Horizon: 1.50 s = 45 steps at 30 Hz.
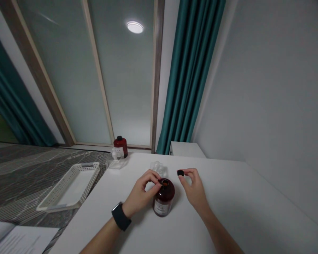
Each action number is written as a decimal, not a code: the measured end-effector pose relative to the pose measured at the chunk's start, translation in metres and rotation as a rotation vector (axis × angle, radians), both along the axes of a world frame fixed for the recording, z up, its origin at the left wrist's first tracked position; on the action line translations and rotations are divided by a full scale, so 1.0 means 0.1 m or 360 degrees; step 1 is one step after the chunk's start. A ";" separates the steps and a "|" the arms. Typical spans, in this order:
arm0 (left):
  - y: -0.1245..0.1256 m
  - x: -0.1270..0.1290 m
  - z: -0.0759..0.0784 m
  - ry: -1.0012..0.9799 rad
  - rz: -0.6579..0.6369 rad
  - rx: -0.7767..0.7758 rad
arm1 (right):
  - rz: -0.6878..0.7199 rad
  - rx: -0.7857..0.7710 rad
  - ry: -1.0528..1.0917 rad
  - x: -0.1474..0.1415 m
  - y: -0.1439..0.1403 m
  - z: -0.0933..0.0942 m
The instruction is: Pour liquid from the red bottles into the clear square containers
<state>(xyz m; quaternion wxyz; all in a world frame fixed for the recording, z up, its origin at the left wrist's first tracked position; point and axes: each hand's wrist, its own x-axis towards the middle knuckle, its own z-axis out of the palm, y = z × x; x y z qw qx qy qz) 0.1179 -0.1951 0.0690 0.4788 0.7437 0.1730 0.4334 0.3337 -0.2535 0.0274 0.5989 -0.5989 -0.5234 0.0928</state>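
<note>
A dark amber bottle (163,203) with a white label stands upright on the white table, its mouth uncapped. My left hand (144,190), with a dark watch on the wrist, is closed in a pinch at the bottle's neck. Whether anything small sits between those fingertips cannot be made out. To the right of the bottle, my right hand (194,188) pinches a small black cap (180,173) between thumb and fingers, apart from the bottle. Behind the bottle lies a clear plastic item (159,168), partly hidden by the bottle and my left hand.
A second amber bottle (120,146), with a black cap, stands at the table's far left corner beside a clear plastic tray (117,164). A white perforated basket (59,190) lies left of the table, with an open book (29,240) nearer. A white cabinet (187,149) is behind.
</note>
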 end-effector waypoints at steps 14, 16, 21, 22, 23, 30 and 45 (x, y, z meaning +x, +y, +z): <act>0.03 -0.01 -0.01 0.0037 -0.0005 -0.0008 | -0.0100 -0.0343 -0.0684 0.50 0.15 -0.38; 0.03 0.00 0.00 0.0045 0.0000 -0.0006 | -0.0123 -0.0373 -0.0702 0.50 0.16 -0.40; 0.01 -0.01 0.02 0.0039 -0.0011 -0.0001 | -0.0145 -0.0347 -0.0615 0.45 0.13 -0.30; 0.01 -0.02 0.03 0.0040 -0.0017 -0.0008 | -0.0134 -0.0323 -0.0577 0.42 0.11 -0.26; 0.01 -0.02 0.03 0.0042 -0.0026 -0.0013 | -0.0113 -0.0295 -0.0536 0.38 0.08 -0.21; 0.00 -0.02 0.02 0.0041 -0.0052 0.0017 | 0.0563 -0.0065 0.0125 -0.28 -0.21 0.05; 0.00 0.02 0.10 0.0154 0.0091 0.0001 | 0.1087 -0.0269 0.0478 -0.44 -0.23 0.13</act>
